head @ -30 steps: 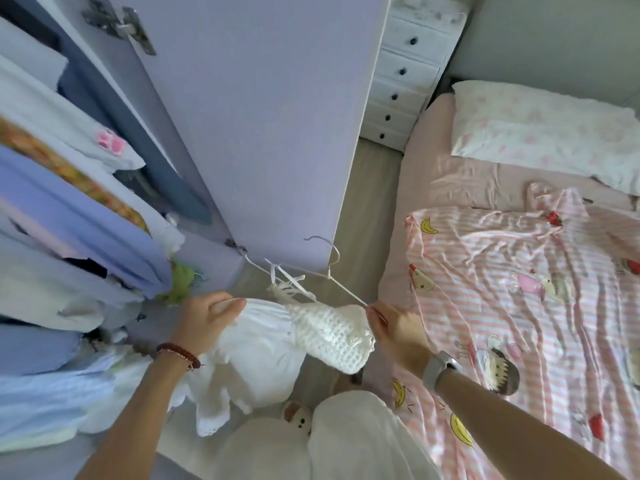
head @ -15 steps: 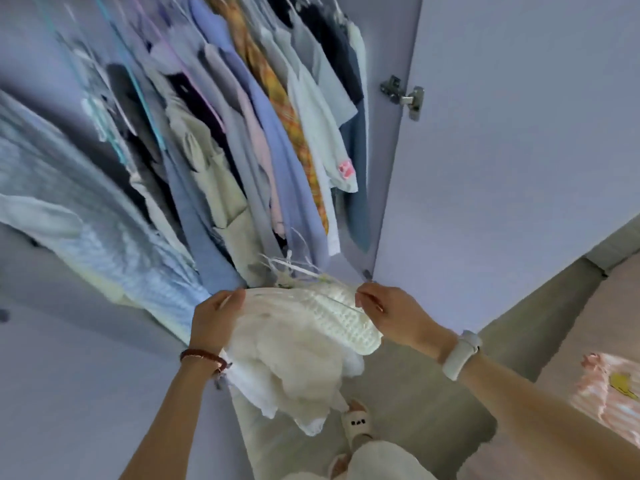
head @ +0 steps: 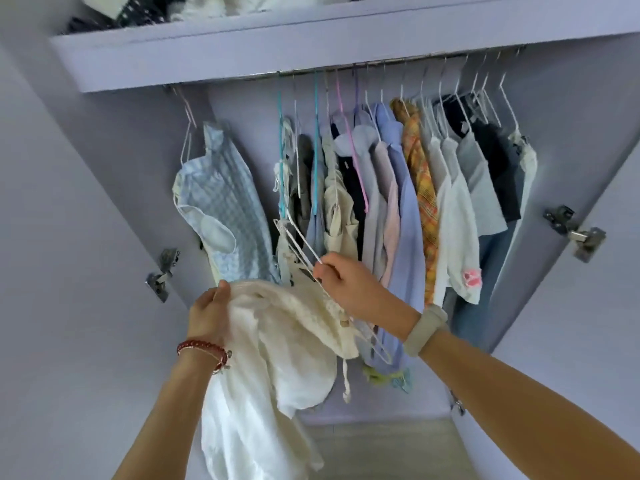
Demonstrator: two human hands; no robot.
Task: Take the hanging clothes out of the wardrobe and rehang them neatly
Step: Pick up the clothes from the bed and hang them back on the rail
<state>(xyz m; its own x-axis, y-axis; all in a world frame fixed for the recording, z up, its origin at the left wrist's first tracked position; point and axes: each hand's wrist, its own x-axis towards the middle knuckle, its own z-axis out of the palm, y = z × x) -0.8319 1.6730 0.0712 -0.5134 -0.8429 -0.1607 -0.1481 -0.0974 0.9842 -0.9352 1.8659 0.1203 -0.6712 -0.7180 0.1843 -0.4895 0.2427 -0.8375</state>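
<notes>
1. Two hands working at an open lilac wardrobe [head: 86, 237], seen from below the hanging rail [head: 381, 65].
2. Hanging alone at far left on the rail: blue gingham garment [head: 228, 202] on a white wire hanger.
3. Gripping the white garment [head: 277, 348] at its upper left edge: left hand [head: 207, 317], fingers curled round the fabric, red bead bracelet [head: 204, 349] sitting on the wrist.
4. Drooping between the two hands and trailing down past the left forearm: white garment, with a cream knitted part on its right side.
5. Pinching the white wire hanger [head: 301, 247] near its shoulder: right hand [head: 346, 285], grey watch band [head: 424, 330] sitting on the wrist; hanger hook pointing up-left, well below the rail, not yet hooked on.
6. Crowding the middle and right of the rail: row of hung clothes [head: 398, 188], including lilac shirts, an orange plaid piece and dark tops.
7. Lying on the top shelf [head: 242, 46]: folded items, only partly visible.
</notes>
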